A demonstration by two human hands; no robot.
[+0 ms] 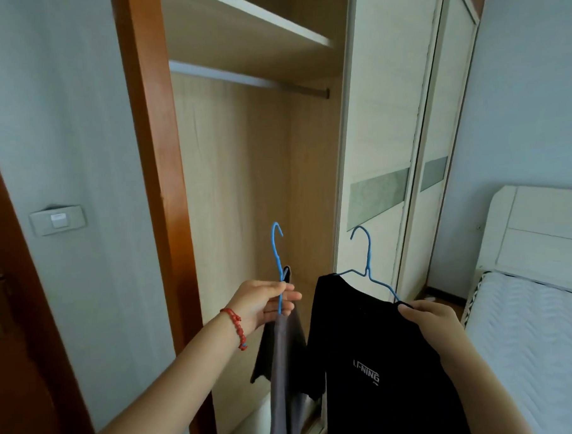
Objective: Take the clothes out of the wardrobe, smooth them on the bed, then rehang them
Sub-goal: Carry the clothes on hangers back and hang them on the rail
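Item 1: black T-shirt (366,361), white chest lettering, hung on a blue wire hanger (367,269). Held in front of the open wardrobe, below the rail. The right hand (437,325) grips it at the shoulder, fingers curled over fabric and hanger arm together, which likely keeps the shirt from sliding off the wire. The hook stands upright and free.

Item 2: grey garment (284,354), on a 2nd blue hanger (279,259), seen edge-on and hanging to the left of item 1, near it; whether the 2 cloths touch I cannot tell. The left hand (265,303) pinches the hanger wire below the hook between thumb and fingertips, the remaining fingers loosely extended. A red bead bracelet (235,327) sits on that wrist.

Item 3: wardrobe (244,186), sliding door (383,147) pushed right. The rail (249,80) carries nothing in view; shelf above.

Item 4: bed (539,337), pale quilted mattress, white headboard, at the person's right.

Assessment: 1 hanger per hand keeps both hooks clear. Whether these are coming out or going back cannot be settled from here; the bare rail and free hooks suit either.

Fixtures: wall switch (58,220), brown door frame at left.
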